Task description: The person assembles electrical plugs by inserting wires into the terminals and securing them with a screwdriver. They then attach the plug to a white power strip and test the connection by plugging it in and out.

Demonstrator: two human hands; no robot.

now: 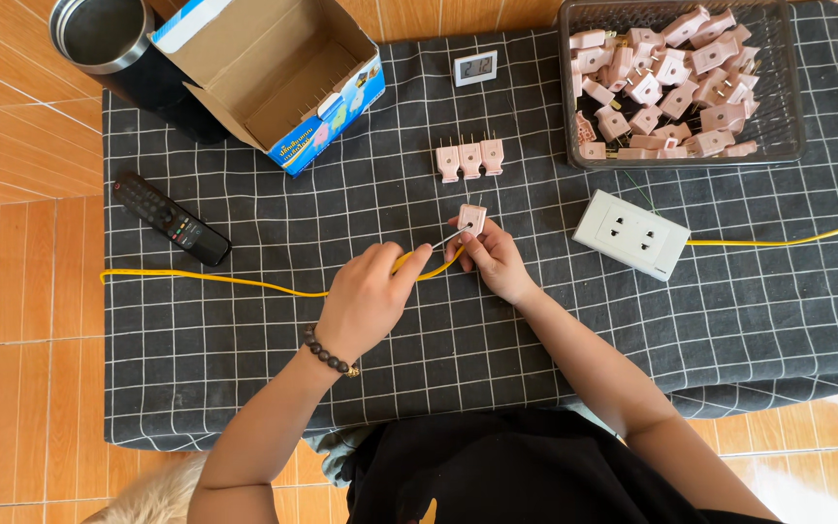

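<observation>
Head view, plug: a small pink plug (471,217) is held just above the grey checked cloth (341,388), near the middle of the table and below a row of three finished pink plugs (469,159).
Plug axis: its long axis runs roughly up and down in the picture, away from the person; its two thin prongs point to the far side, towards that row, and its cable end faces the person.
Cable: a yellow cable (244,282) lies across the cloth from the left edge and rises to the plug, with a short pale wire end meeting the plug's lower left corner.
Right hand: the right hand (493,260) is closed in a pinch on the plug, with fingertips at its lower edge.
Left hand: the left hand (366,301), a bead bracelet at its wrist, is curled shut on the yellow cable close to its stripped end.
Doing it well: judged from the grip, the plug should be kept steady with its cable end turned to the wire, and the cable pinched close to its tip so the tip does not bend as it is fed straight in along the plug's axis.
Around: a white double socket (632,234) lies to the right, a basket of loose pink plugs (676,146) beyond it, an open cardboard box (278,82) and a black remote (171,219) to the left.
</observation>
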